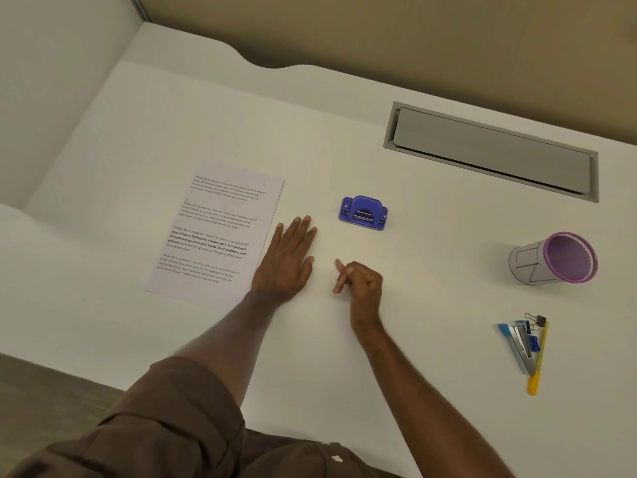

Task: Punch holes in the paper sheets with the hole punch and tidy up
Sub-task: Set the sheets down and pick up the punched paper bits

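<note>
Hands [291, 260] just short of hole punch [363, 213]

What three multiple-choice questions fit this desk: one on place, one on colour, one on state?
1. Where is the hole punch relative to the paper sheets? A on top of them; B to their right, on the table; C under them.
2. What colour is the pen cup's rim? A purple; B green; C orange.
3. How is the left hand? A gripping the punch; B clenched in a fist; C flat on the table, fingers straight.
Answers: B, bare table shows between punch and sheets; A, the tipped-over cup's rim is purple; C, its palm lies down beside the sheets.
</note>
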Action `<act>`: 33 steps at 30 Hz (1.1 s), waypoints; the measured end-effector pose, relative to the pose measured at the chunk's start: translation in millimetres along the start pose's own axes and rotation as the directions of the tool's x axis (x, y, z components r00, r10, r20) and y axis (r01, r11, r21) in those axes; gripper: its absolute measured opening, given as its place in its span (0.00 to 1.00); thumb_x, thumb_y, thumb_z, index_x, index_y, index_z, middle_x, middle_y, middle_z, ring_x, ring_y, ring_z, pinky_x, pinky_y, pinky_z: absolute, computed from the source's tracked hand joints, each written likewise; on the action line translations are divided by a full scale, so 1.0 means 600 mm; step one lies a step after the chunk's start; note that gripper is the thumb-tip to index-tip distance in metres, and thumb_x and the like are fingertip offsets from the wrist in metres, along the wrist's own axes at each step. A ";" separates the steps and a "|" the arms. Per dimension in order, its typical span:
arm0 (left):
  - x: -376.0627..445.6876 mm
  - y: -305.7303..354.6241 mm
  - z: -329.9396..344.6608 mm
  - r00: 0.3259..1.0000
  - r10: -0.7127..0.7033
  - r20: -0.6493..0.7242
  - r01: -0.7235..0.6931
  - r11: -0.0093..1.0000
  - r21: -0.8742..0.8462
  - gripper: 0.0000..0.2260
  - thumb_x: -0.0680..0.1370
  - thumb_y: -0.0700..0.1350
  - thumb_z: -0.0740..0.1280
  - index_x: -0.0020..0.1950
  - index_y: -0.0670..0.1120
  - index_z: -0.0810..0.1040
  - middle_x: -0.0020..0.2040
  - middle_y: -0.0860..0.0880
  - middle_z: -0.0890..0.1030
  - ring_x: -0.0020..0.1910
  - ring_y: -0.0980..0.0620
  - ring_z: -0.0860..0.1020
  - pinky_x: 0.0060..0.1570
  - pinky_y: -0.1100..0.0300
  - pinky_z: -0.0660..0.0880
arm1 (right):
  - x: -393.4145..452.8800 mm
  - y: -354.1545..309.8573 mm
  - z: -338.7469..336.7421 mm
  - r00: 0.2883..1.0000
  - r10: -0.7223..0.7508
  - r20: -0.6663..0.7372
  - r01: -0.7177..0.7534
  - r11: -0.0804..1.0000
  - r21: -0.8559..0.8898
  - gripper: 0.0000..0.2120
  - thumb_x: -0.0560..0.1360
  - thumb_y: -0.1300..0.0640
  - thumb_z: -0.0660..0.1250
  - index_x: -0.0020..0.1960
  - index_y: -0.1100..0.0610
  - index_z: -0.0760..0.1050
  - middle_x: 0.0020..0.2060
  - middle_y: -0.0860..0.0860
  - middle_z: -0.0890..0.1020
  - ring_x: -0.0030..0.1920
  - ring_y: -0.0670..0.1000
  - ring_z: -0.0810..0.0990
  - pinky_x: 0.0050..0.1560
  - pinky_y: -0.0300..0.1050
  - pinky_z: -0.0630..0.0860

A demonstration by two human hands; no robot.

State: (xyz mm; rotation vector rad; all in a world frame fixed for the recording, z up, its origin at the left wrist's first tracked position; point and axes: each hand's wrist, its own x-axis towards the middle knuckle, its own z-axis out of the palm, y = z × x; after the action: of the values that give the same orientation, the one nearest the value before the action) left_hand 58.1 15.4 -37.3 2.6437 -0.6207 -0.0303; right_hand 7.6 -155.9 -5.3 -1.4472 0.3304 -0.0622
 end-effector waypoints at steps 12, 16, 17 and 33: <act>0.000 -0.005 0.011 1.000 0.010 -0.015 -0.010 1.000 0.009 0.26 0.83 0.47 0.55 0.81 0.43 0.58 0.83 0.44 0.55 0.83 0.46 0.52 0.80 0.42 0.53 | -0.031 -0.011 -0.120 0.975 0.109 0.195 -0.081 0.986 -0.143 0.20 0.74 0.67 0.56 0.24 0.68 0.65 0.21 0.56 0.66 0.23 0.65 0.64 0.52 0.62 0.83; 0.000 -0.008 0.012 1.000 0.009 -0.010 -0.009 1.000 0.013 0.26 0.83 0.47 0.55 0.81 0.43 0.58 0.83 0.45 0.55 0.83 0.46 0.52 0.80 0.42 0.52 | -0.003 -0.019 -0.102 0.976 0.099 0.193 -0.071 0.987 -0.146 0.19 0.73 0.68 0.56 0.24 0.68 0.65 0.22 0.56 0.66 0.25 0.55 0.61 0.54 0.62 0.82; 0.001 -0.008 0.012 1.000 0.008 -0.008 -0.008 1.000 0.014 0.26 0.83 0.47 0.55 0.81 0.43 0.58 0.83 0.45 0.55 0.83 0.47 0.52 0.80 0.42 0.52 | 0.009 -0.023 -0.094 0.977 0.094 0.189 -0.068 0.988 -0.140 0.19 0.73 0.68 0.56 0.24 0.68 0.65 0.22 0.55 0.66 0.25 0.55 0.61 0.54 0.62 0.82; 0.000 -0.002 0.006 1.000 0.008 -0.025 -0.008 1.000 -0.002 0.26 0.82 0.46 0.56 0.80 0.42 0.60 0.83 0.44 0.57 0.82 0.45 0.54 0.80 0.41 0.54 | 0.062 -0.025 -0.101 0.979 0.105 -0.175 -0.066 0.975 0.213 0.15 0.71 0.62 0.57 0.26 0.62 0.67 0.21 0.55 0.66 0.24 0.55 0.63 0.56 0.65 0.80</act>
State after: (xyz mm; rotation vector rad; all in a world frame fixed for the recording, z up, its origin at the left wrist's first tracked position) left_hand 58.4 14.7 -41.2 2.6356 -0.6228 0.0051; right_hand 30.1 -225.0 -2.7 -1.2219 0.5239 -0.1575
